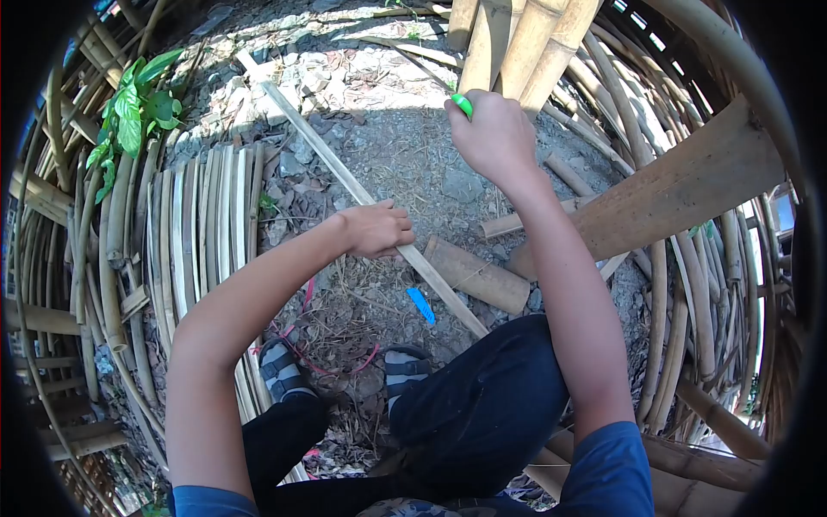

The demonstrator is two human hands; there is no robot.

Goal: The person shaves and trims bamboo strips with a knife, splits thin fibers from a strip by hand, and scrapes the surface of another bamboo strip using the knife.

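Observation:
My left hand (pixel 379 230) is closed around a long pale bamboo strip (pixel 323 148), gripping it below its middle. The strip slants from the stony ground at the upper left down to my bent knee. Further forward and to the right, my right hand (pixel 495 133) is wrapped around the green handle (pixel 463 105) of what looks like a knife. A thin dark line, apparently its narrow blade, points up and left from the fist, apart from the strip. Below my left hand, a flat blue piece (pixel 420 305) lies on the ground. A short bamboo section (pixel 478 274) rests to its right.
Many split bamboo strips (pixel 207 207) are stacked at left, beside a leafy green plant (pixel 129 108). Thick bamboo poles (pixel 530 47) stand at the top. A wide bamboo piece (pixel 680 185) slants across the right side. Pink string (pixel 332 372) lies by my sandals (pixel 282 370).

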